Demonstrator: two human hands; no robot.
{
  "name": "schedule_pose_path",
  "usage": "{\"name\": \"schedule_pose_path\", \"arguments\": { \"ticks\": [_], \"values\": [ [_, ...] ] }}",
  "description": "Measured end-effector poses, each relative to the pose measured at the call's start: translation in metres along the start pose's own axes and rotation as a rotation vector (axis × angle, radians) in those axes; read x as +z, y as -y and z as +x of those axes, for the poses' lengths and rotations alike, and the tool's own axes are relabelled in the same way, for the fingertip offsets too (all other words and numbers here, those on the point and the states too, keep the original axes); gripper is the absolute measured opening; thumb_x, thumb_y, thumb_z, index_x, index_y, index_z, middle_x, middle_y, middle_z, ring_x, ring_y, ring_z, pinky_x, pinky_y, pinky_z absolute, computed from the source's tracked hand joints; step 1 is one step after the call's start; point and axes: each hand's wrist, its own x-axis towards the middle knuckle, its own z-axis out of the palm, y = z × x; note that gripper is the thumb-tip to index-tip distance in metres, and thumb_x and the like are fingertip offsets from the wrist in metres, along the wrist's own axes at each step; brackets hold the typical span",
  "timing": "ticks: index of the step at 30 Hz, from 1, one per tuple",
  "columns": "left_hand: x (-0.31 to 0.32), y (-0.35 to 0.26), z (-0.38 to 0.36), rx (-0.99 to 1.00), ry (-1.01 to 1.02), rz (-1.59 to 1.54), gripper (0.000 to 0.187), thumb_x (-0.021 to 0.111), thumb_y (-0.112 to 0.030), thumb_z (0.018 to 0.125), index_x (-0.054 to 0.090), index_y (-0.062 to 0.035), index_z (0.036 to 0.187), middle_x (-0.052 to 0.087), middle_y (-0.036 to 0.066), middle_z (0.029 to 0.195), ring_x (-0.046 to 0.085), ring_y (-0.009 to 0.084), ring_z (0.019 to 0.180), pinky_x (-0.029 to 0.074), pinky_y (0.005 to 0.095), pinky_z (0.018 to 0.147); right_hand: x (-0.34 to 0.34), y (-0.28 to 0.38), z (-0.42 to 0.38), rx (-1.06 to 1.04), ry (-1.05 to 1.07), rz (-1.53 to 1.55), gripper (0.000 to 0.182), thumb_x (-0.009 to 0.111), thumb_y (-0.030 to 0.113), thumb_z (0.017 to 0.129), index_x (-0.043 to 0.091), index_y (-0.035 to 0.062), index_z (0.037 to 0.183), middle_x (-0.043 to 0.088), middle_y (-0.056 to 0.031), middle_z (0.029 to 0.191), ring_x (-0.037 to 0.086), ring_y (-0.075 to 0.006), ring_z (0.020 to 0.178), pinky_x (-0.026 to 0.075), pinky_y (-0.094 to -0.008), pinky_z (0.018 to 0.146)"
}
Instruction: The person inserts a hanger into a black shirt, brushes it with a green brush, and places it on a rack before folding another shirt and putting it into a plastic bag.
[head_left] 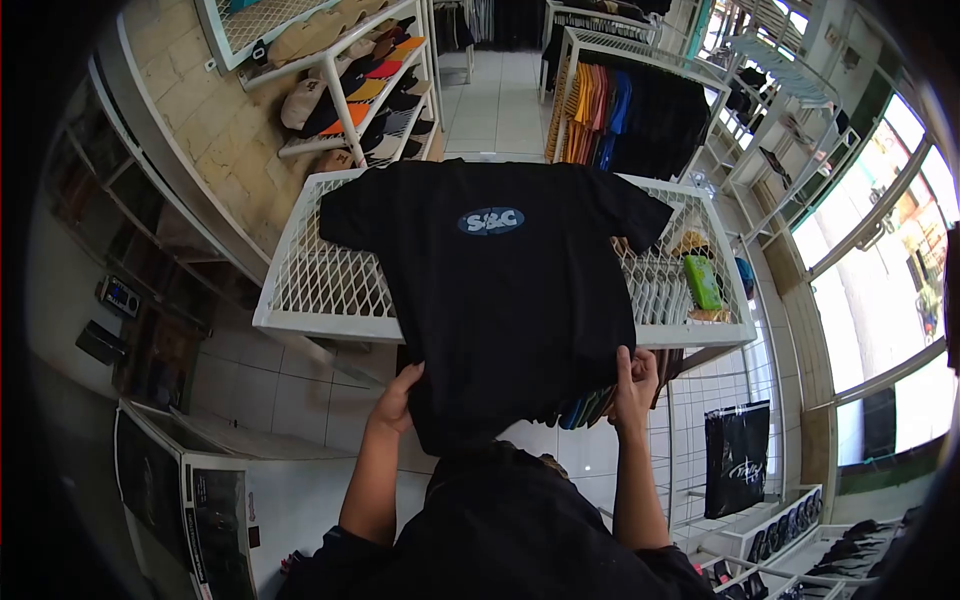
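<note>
A black T-shirt (500,290) with an oval "S&C" print lies spread over a white mesh-topped table (325,285). Its sleeves point away from me, and its lower part hangs over the near edge towards my body. At the shirt's left side, my left hand (397,398) grips the fabric, with the fingertips partly hidden behind it. My right hand (635,383) pinches the right side of the shirt near the table's front edge, thumb on top. The hem sags between my two hands.
A green packet (703,283) lies on the table's right part. Shelves of caps (375,95) stand at the back left. Coloured shirts hang on a rack (600,105) behind the table. A white cabinet (280,490) is near my left, and a black bag (737,460) hangs at right.
</note>
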Motion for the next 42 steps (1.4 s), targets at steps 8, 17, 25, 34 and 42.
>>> {"name": "schedule_pose_path", "arguments": {
  "ticks": [8,17,25,34,42],
  "values": [
    [0.024,-0.016,-0.033,0.698,-0.687,0.102,0.029,0.072,-0.016,0.094,0.068,-0.0011,0.119,0.07,0.009,0.117,0.068,0.0218,0.103,0.053,0.0349,0.093,-0.014,0.024,-0.003,0.009,0.027,-0.01,0.021,0.061,0.017,0.107,0.062,0.0031,0.092,0.058,0.0049,0.084,0.049,-0.0027,0.079,0.041,-0.0211,0.072],
    [0.009,-0.034,-0.066,0.318,-0.473,0.19,0.043,0.069,-0.031,0.101,0.064,0.0014,0.129,0.069,0.012,0.127,0.067,0.0214,0.114,0.051,0.0352,0.101,-0.012,0.08,-0.001,0.321,0.416,0.361,0.017,0.066,0.009,0.096,0.056,0.0065,0.109,0.063,0.0001,0.096,0.061,-0.0103,0.087,0.049,-0.0258,0.08],
    [-0.005,-0.047,-0.064,0.351,-0.297,0.191,0.044,0.066,-0.028,0.103,0.062,0.0031,0.134,0.068,0.013,0.131,0.065,0.0227,0.12,0.049,0.0363,0.105,-0.025,0.064,0.022,0.284,0.363,0.599,0.021,0.069,0.002,0.095,0.051,0.0108,0.103,0.063,0.0,0.09,0.06,-0.0052,0.076,0.048,-0.0214,0.067],
    [0.032,-0.094,-0.031,0.306,-0.452,0.299,0.046,0.071,-0.019,0.097,0.059,0.0052,0.134,0.067,0.015,0.131,0.066,0.0233,0.119,0.051,0.036,0.104,0.023,0.095,0.063,0.253,0.381,0.185,0.043,0.07,0.009,0.095,0.056,0.002,0.135,0.06,0.0054,0.081,0.051,-0.0014,0.073,0.04,-0.0179,0.066],
    [0.04,-0.153,0.023,0.131,-0.226,0.011,0.029,0.067,-0.022,0.101,0.07,-0.0002,0.119,0.072,0.012,0.122,0.07,0.0211,0.111,0.057,0.0359,0.097,0.068,0.099,0.104,0.324,0.279,0.153,0.055,0.073,0.01,0.095,0.051,-0.0002,0.144,0.072,-0.0026,0.093,0.067,-0.0107,0.092,0.051,-0.0234,0.086]
  ]
}}
